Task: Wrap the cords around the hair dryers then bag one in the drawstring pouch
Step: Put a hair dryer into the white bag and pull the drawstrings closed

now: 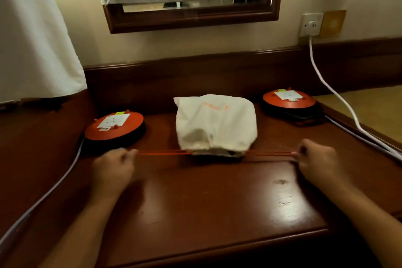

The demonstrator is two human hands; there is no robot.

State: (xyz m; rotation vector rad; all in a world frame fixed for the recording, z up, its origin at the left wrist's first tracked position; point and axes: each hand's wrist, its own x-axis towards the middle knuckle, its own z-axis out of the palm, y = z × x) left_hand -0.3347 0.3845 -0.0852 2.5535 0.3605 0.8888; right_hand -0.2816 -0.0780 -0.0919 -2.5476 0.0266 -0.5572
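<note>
A white drawstring pouch lies bulging in the middle of the dark wooden desk, its gathered mouth facing me. An orange drawstring runs out of both sides of the mouth, stretched taut. My left hand pinches the left end of the string and my right hand pinches the right end. The pouch hides whatever is inside it. No hair dryer shows outside the pouch.
Two orange round socket reels sit on the desk, one at the left and one at the back right. White cables trail from each, one up to a wall socket. A white cloth hangs at left. A framed mirror hangs above.
</note>
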